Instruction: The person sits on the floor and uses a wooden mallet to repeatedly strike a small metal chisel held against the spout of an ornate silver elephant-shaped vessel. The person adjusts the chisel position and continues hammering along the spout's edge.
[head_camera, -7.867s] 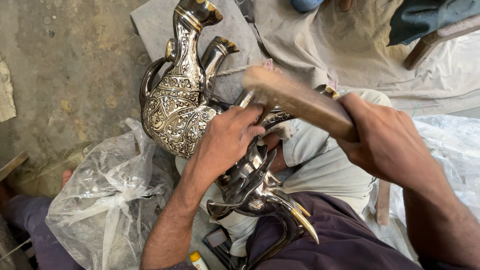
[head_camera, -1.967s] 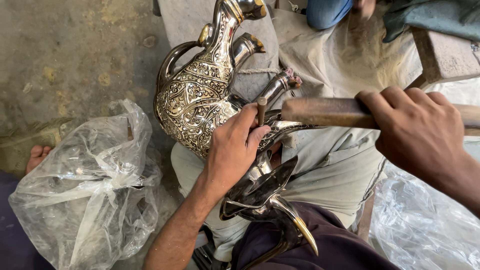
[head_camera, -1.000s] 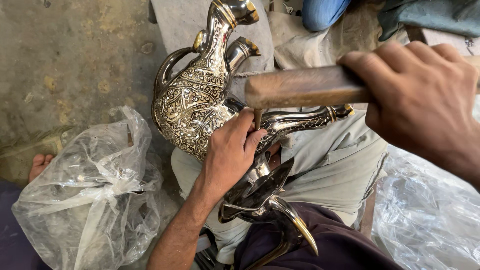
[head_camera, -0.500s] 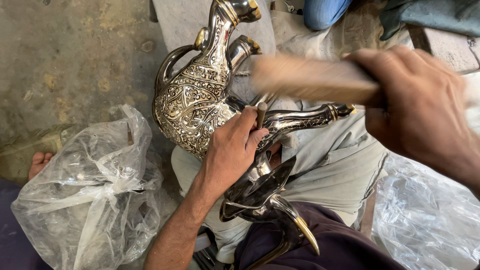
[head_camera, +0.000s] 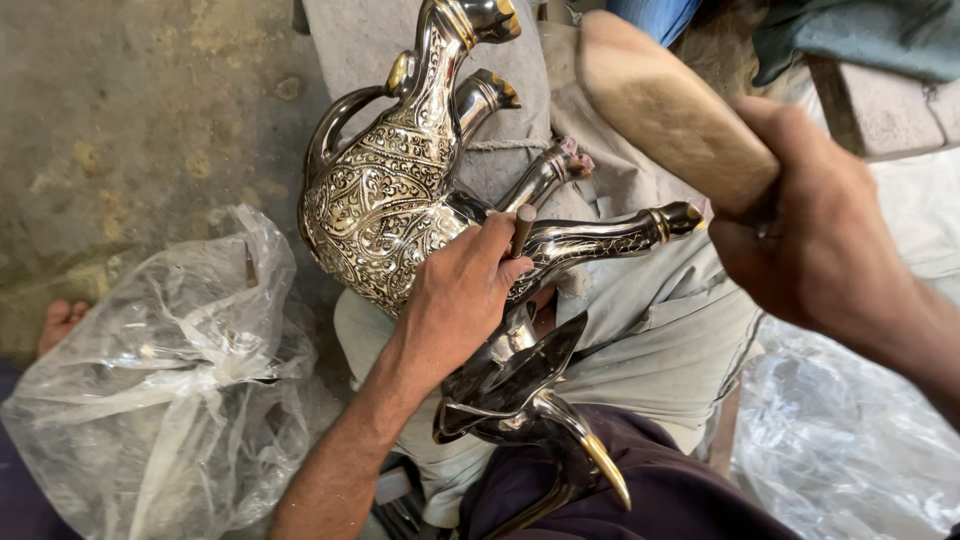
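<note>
In the centre of the frame, an ornate silver-and-gold metal animal figure (head_camera: 400, 200) lies across the person's lap. Its body is already fully covered with engraved scroll pattern, so the decoration seems mostly finished. The work in hand appears to be on the slim dark leg (head_camera: 600, 235) that points to the right.

The left hand (head_camera: 460, 300) rests on the figure, its fingers closed around a short metal punch (head_camera: 523, 228), which stands upright against the leg. The right hand (head_camera: 820, 250), in the upper right, grips tightly a pale wooden mallet (head_camera: 665, 105), raised above the punch and apart from it. How many strikes are left, the picture does not tell.

A crumpled clear plastic bag (head_camera: 160, 390) lies at the lower left, and more clear plastic sheet (head_camera: 840, 440) at the lower right. No labels or signs are visible.
</note>
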